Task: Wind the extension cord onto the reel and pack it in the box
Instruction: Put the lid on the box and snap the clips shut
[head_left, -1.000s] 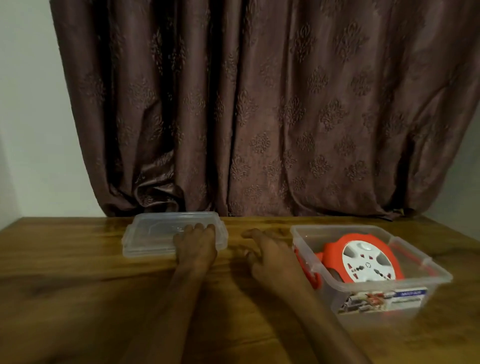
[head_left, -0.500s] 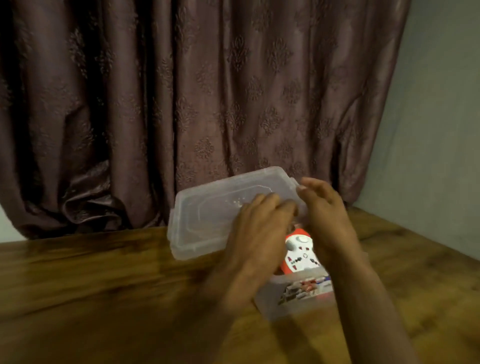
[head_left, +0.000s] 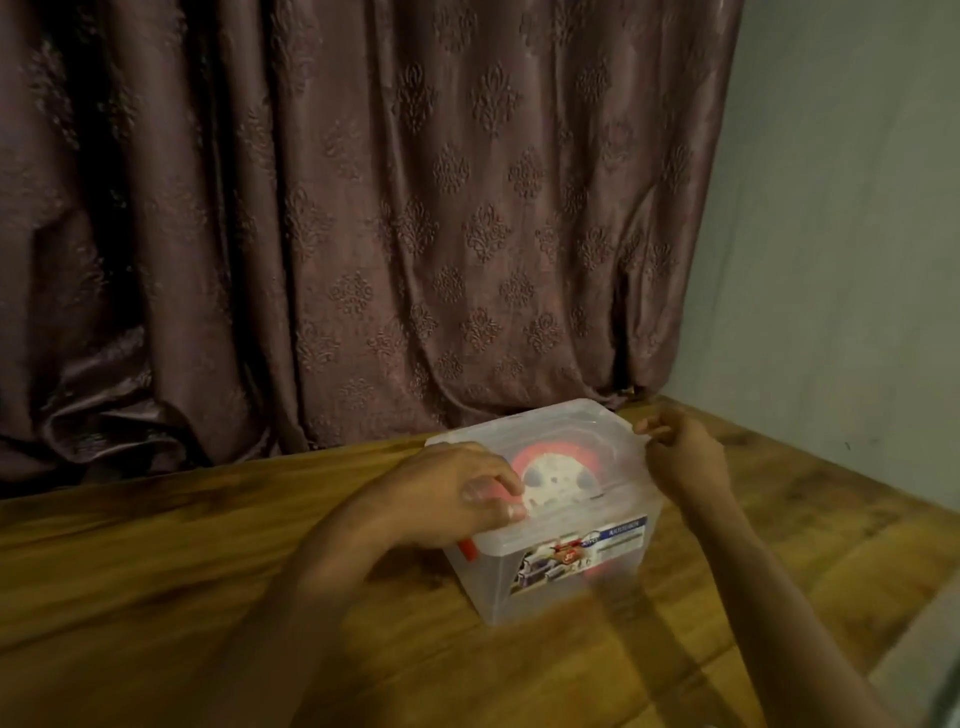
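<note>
Lid (head_left: 566, 431) sits on box (head_left: 561, 577) w/ red reel (head_left: 558, 475) inside, on table (head_left: 156, 545). Left hand (head_left: 441, 499) curls over lid's near-left edge. Right hand (head_left: 680, 452) pinches lid's right edge.

The box (head_left: 556, 566) stands on the table (head_left: 156, 571), right of the middle, with the lid (head_left: 561, 431) on top and the reel (head_left: 558, 475) inside. My left hand (head_left: 441, 493) lies on the lid's near left corner; my right hand (head_left: 680, 457) is at its right edge (far corner). The curtain (head_left: 363, 208) hangs behind the table, a wall (head_left: 841, 208) to the right.
</note>
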